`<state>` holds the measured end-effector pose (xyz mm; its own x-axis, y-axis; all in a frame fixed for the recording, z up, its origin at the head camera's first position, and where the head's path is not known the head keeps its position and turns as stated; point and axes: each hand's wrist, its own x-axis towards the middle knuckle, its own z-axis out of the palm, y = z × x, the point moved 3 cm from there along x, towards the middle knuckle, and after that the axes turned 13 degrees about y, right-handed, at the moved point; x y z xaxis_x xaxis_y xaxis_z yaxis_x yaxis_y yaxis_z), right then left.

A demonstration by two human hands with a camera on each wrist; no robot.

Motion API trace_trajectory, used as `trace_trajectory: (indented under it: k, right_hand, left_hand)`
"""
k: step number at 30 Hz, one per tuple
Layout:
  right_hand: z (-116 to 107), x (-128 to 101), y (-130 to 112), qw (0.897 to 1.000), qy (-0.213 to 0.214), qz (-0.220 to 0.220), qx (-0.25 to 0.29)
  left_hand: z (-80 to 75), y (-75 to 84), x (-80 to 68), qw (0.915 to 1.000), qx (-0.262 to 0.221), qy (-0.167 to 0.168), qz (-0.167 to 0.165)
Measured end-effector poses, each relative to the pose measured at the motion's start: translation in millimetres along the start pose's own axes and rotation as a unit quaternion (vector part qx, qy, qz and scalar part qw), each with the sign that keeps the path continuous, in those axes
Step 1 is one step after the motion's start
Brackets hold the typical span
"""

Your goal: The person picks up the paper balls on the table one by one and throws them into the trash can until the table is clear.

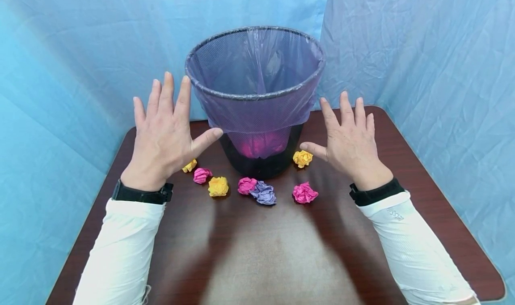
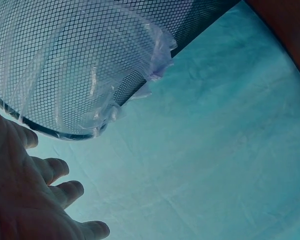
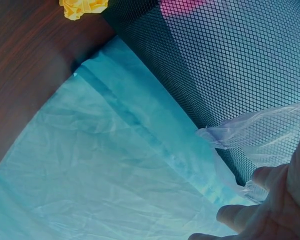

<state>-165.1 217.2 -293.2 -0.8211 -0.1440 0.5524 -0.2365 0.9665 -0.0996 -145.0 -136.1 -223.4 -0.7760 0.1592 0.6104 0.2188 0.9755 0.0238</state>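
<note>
While both hands hover with fingers spread and straight, holding nothing, the left hand point(image 1: 165, 130) sits just beside the left flank of the mesh bin point(image 1: 257, 117) and the right hand point(image 1: 350, 139) just beside its right flank, neither clearly touching it. That bin stands upright toward the back of the dark wooden table point(image 1: 257, 251), lined with a thin clear bag point(image 1: 257, 112) folded loosely over the rim. Crumpled paper balls lie around its base: a yellow ball point(image 1: 302, 158) near the right thumb, a pink ball point(image 1: 304, 192), a purple ball point(image 1: 263, 193) and others. Pressing unevenly could probably tip the light bin or drag the slack bag off its rim, and a low sweep might scatter the balls
</note>
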Motion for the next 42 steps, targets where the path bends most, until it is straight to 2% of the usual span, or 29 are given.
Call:
trace_trajectory:
  k: [10,42]
  right_hand:
    - [1.6,-1.3,0.0,1.0,-0.005,0.002,0.004]
    - [5.9,-3.7,2.1,1.0,-0.013,0.003,0.008]
  left_hand:
    - [5.8,-2.2,-4.6,0.9998,0.003,-0.019,-0.008]
    - [16.7,-6.0,-15.1,0.9991,-0.002,-0.038,-0.018]
